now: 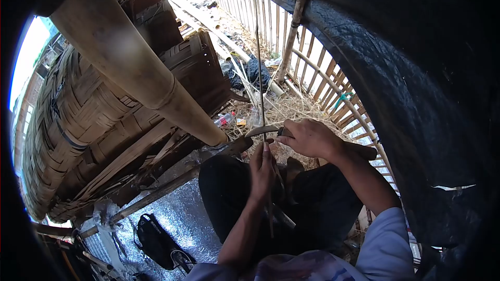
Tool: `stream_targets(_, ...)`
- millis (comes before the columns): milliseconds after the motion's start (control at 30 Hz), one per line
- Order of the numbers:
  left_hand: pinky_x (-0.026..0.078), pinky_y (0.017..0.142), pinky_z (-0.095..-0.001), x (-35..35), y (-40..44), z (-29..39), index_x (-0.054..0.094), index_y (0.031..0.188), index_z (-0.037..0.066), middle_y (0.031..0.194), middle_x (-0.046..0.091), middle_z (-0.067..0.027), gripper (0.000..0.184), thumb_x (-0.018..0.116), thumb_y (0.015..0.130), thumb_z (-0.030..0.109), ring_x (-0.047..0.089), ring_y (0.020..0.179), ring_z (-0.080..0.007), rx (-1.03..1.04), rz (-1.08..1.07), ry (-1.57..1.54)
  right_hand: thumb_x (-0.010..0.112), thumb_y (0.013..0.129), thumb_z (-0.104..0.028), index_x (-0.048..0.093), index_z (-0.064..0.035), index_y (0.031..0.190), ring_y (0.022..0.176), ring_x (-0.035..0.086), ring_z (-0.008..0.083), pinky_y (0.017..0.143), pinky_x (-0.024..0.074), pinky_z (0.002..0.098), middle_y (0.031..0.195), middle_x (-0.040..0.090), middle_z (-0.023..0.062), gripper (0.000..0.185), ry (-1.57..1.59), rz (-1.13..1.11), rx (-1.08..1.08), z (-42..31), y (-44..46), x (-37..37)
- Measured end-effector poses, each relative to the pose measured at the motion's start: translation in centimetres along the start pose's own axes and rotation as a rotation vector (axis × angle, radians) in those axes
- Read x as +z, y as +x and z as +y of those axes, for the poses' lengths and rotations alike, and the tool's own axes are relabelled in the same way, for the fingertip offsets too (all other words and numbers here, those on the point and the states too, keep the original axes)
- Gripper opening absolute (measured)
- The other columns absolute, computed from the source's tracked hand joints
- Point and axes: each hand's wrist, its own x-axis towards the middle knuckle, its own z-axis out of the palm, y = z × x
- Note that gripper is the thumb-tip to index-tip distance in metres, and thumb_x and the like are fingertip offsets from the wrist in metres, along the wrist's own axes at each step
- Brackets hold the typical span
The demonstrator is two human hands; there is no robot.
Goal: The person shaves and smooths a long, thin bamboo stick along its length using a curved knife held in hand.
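Observation:
My right hand [311, 139] is closed around the dark handle of a knife [257, 130]. Its short curved blade points left and lies against a thin bamboo strip [260, 73]. The handle's far end shows beneath my right forearm. Just below the blade, my left hand [261, 170] pinches the same strip between thumb and fingers. From there the strip rises nearly straight to the top of the view, and narrow lengths hang below the hand over my dark-trousered lap. Whether the blade has cut into the strip cannot be made out.
A thick bamboo pole [140, 75] slants in from upper left, beside large woven bamboo baskets [88, 109]. Black sheeting [406, 83] hangs at right over a slatted fence [333, 86]. Shavings [297, 108] litter the ground ahead. A black pouch [155, 242] lies on a silvery mat [195, 218].

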Motion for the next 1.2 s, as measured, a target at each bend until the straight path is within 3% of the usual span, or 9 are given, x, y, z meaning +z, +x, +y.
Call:
stream_targets(233, 0.028, 0.044, -0.0188, -0.6, 0.4, -0.6, 0.057, 0.114, 0.006, 0.064, 0.04, 0.0081, 0.026, 0.042, 0.107, 0.026, 0.034, 0.052, 0.0, 0.008, 0.012, 0.068, 0.058, 0.094, -0.044, 0.057, -0.0033, 0.1, 0.079, 0.068, 0.0413, 0.072, 0.0536, 0.0513, 0.075, 0.067, 0.0215, 0.041, -0.046, 0.082, -0.032, -0.5, -0.1, 0.0)
stream_targets(300, 0.027, 0.044, -0.0184, -1.1, 0.8, -1.8, 0.057, 0.114, 0.006, 0.065, 0.039, 0.0086, 0.026, 0.042, 0.107, 0.025, 0.033, 0.052, 0.0001, 0.126, 0.022, 0.223, 0.058, 0.094, -0.044, 0.057, -0.003, 0.099, 0.077, 0.068, 0.0411, 0.071, 0.0538, 0.0514, 0.073, 0.067, 0.0217, 0.041, -0.053, 0.102, -0.045, -0.9, -0.3, -0.2)
stream_targets(733, 0.024, 0.044, -0.0175, -1.4, 0.2, -0.8, 0.058, 0.114, 0.005, 0.064, 0.037, 0.0097, 0.027, 0.042, 0.107, 0.025, 0.03, 0.05, 0.0011, 0.038, -0.008, 0.18, 0.058, 0.094, -0.042, 0.058, -0.002, 0.099, 0.073, 0.07, 0.039, 0.069, 0.0544, 0.0498, 0.071, 0.067, 0.0215, 0.041, -0.104, 0.037, -0.006, 1.5, 0.8, 0.7)
stream_targets(800, 0.024, 0.043, -0.0174, -1.2, 0.5, -1.3, 0.058, 0.114, 0.005, 0.065, 0.037, 0.0098, 0.027, 0.041, 0.107, 0.025, 0.03, 0.05, 0.0012, 0.059, -0.008, 0.174, 0.058, 0.095, -0.043, 0.058, -0.0019, 0.096, 0.072, 0.067, 0.0426, 0.068, 0.0525, 0.0521, 0.068, 0.065, 0.0232, 0.041, -0.049, 0.102, -0.025, 1.8, 0.5, 0.9)
stream_targets(1133, 0.024, 0.046, -0.0169, -1.1, -0.2, -0.5, 0.058, 0.114, 0.005, 0.066, 0.038, 0.0098, 0.026, 0.042, 0.107, 0.023, 0.031, 0.053, 0.0017, 0.098, 0.002, 0.264, 0.059, 0.094, -0.043, 0.059, -0.0014, 0.094, 0.072, 0.067, 0.0427, 0.069, 0.0529, 0.0517, 0.068, 0.065, 0.0233, 0.042, -0.057, 0.134, -0.018, 0.7, -0.6, 0.2)
stream_targets(1200, 0.024, 0.046, -0.0166, -0.9, -0.1, -0.8, 0.058, 0.115, 0.005, 0.066, 0.039, 0.0099, 0.026, 0.042, 0.107, 0.023, 0.031, 0.053, 0.0018, 0.133, 0.004, 0.323, 0.056, 0.095, -0.045, 0.06, -0.0027, 0.096, 0.075, 0.069, 0.0407, 0.069, 0.0547, 0.0499, 0.076, 0.066, 0.0245, 0.043, -0.044, 0.125, -0.036, 0.4, -0.6, 0.5)
